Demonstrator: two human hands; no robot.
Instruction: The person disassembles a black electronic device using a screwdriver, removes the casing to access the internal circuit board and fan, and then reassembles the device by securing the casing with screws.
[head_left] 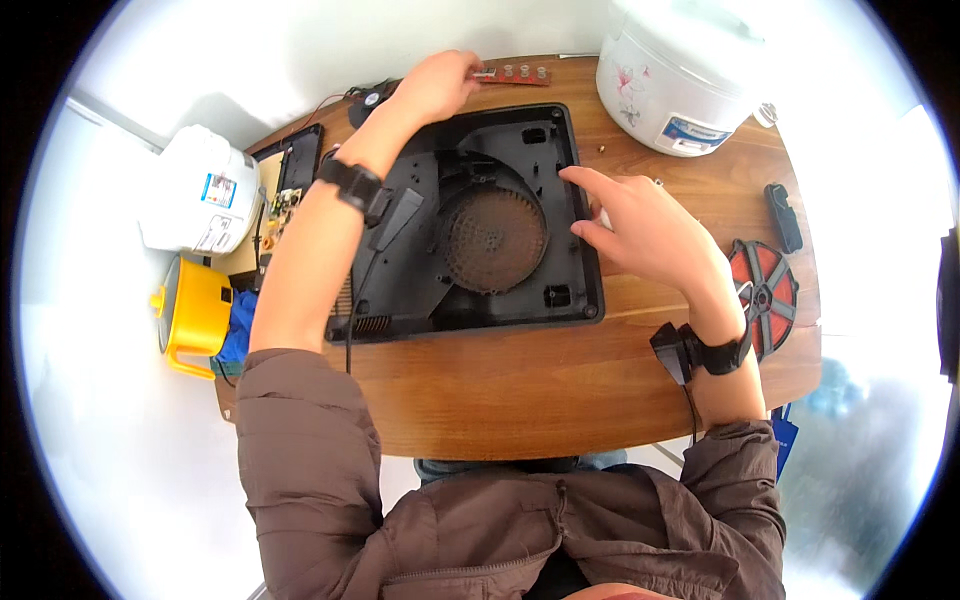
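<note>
I'm seeing my left hand (pixel 437 85) pinching a small circuit strip (pixel 515 74) at the table's (pixel 500 400) far edge; my right hand (pixel 640 230), fingers loosely open, is resting on the black housing's (pixel 470 225) right rim, mid-table.

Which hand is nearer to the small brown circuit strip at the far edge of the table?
The left hand: its fingertips touch the brown circuit strip. The right hand is well apart, nearer the person, on the right rim of the black plastic housing.
</note>
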